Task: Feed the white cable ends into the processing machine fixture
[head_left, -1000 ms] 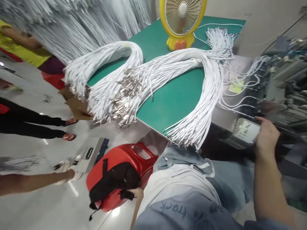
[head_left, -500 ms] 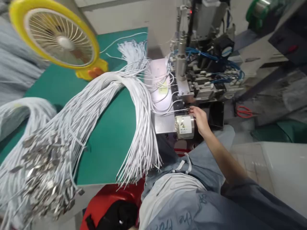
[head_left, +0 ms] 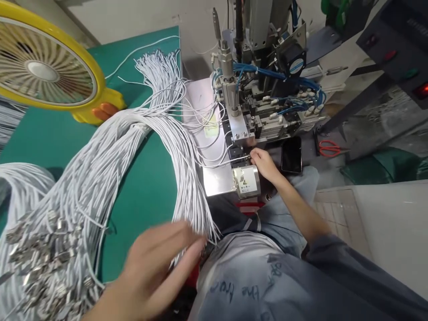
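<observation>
My right hand (head_left: 264, 165) is closed, its fingertips pinching the end of a white cable (head_left: 225, 163) at the front of a metal bench machine (head_left: 236, 125). Low in the view and smeared by motion, my left hand (head_left: 157, 267) is held over the green table beside the loose ends of a thick bundle of white cables (head_left: 185, 174). Its thumb stands apart from the bent fingers, and nothing shows between them. Several more white cables loop from the bundle to the machine's edge. A labelled metal cylinder (head_left: 246, 180) sits just below my right hand.
A yellow fan (head_left: 83, 67) stands at the left on the green table (head_left: 143, 187). Cables with metal connectors (head_left: 50, 258) hang at the near left. Right of the machine are a dark phone-like slab (head_left: 291, 154) and red-handled scissors (head_left: 329, 148).
My left hand has come into view from below, over the cable ends. My right hand stays at the machine with the cable end. The whole view has shifted.
</observation>
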{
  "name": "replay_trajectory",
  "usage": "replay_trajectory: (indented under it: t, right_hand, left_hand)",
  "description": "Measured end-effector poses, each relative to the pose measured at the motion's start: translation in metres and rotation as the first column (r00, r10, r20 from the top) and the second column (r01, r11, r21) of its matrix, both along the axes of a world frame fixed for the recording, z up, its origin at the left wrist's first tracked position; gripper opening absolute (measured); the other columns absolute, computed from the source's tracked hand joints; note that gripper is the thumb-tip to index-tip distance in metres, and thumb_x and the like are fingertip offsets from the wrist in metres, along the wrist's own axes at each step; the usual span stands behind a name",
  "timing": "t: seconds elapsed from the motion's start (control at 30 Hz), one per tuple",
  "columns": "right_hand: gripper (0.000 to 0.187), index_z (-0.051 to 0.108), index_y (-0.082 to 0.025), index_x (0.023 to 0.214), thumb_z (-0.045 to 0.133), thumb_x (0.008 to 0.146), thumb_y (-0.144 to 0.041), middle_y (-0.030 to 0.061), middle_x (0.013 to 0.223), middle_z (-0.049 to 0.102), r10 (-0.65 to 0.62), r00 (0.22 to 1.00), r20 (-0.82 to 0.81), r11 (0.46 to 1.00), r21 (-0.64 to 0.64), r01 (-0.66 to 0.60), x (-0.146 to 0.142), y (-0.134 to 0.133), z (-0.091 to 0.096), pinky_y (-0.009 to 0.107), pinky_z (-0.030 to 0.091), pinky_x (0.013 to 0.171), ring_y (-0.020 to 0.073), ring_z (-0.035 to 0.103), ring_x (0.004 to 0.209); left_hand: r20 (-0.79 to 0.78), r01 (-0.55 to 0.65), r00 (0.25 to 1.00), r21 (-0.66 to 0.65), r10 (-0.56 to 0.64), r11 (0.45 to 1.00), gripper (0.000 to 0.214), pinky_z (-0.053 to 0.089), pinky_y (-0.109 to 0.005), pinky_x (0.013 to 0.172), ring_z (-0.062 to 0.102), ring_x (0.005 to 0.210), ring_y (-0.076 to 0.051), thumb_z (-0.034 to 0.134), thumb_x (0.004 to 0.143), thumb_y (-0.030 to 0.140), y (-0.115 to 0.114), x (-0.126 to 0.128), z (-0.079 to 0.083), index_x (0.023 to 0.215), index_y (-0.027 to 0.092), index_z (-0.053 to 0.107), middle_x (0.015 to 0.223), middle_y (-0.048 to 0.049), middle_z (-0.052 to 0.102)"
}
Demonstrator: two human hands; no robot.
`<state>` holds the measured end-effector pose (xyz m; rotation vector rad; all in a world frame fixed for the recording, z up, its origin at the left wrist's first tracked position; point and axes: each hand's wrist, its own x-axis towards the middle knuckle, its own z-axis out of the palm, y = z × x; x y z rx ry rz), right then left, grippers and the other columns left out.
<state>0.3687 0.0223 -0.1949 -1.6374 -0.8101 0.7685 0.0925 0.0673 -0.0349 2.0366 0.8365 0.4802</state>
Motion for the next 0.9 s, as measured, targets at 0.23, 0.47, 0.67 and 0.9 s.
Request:
replay_trajectory:
  t: [0.23,0.47,0.67,0.9]
  right_hand:
    - [0.028,0.040,-0.018,0.064,0.039,0.082,-0.040,-0.0023,0.056,0.039,-0.059,0.997,0.044,0.998,0.025,0.058,-0.005,-0.001,-0.003,0.024,0.028,0.053,0.0113,0.037,0.055]
    - [0.027,0.038,-0.018,0.065,0.037,0.087,-0.033,-0.0028,0.057,0.039,-0.058,0.992,0.109,0.998,0.024,0.055,-0.006,0.000,-0.001,0.023,0.029,0.054,0.0102,0.037,0.056]
    - [0.025,0.041,-0.018,0.066,0.038,0.089,-0.027,-0.0025,0.058,0.038,-0.380,0.873,0.305,0.923,0.075,0.376,-0.029,-0.030,0.023,0.023,0.029,0.053,0.0103,0.037,0.055]
    - [0.019,0.053,-0.017,0.070,0.048,0.086,-0.025,0.0000,0.059,0.052,0.173,0.956,0.236,0.981,-0.123,-0.147,-0.131,-0.042,0.047,0.024,0.035,0.057,0.0115,0.048,0.056]
  left_hand:
    - [-0.722,0.759,0.610,0.415,-0.326,0.501,0.020,0.049,-0.036,0.065,0.057,0.081,-0.025,0.043,0.078,0.004,0.056,0.147,-0.059,0.079,0.010,0.062,0.084,-0.0109,0.057]
    - [-0.693,0.757,0.629,0.441,-0.352,0.482,0.019,0.042,-0.030,0.053,0.056,0.064,-0.018,0.042,0.082,0.009,0.077,0.133,-0.083,0.083,0.011,0.061,0.084,-0.0076,0.056]
    - [-0.636,0.735,0.665,0.465,-0.391,0.494,0.019,0.036,-0.029,0.052,0.055,0.072,-0.019,0.044,0.081,0.011,0.081,0.138,-0.084,0.075,0.013,0.062,0.081,-0.0076,0.055]
    - [-0.638,0.653,0.729,0.537,-0.249,0.534,0.031,0.036,-0.029,0.058,0.053,0.088,-0.024,0.035,0.087,0.014,0.092,0.136,-0.080,0.103,0.011,0.061,0.087,-0.0131,0.052]
